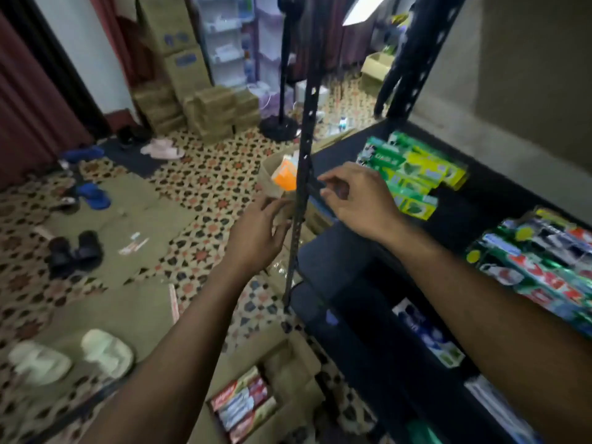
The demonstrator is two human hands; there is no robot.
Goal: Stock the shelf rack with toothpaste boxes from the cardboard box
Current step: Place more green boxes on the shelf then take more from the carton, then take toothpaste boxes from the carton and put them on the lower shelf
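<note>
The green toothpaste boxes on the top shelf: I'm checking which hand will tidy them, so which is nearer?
Right. The right hand hangs over the shelf edge just beside the green toothpaste boxes. The left hand is farther, beyond the rack's upright post, over the floor.

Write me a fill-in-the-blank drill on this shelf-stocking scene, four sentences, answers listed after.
1. The green and yellow toothpaste boxes lie on the ____ shelf of the black metal shelf rack.
2. Both the left hand and the right hand are ____, holding nothing.
3. The red and white toothpaste boxes sit in an open cardboard box on the ____.
4. The pair of white slippers lies to the person's ____.

Answers: top; empty; floor; left
</note>
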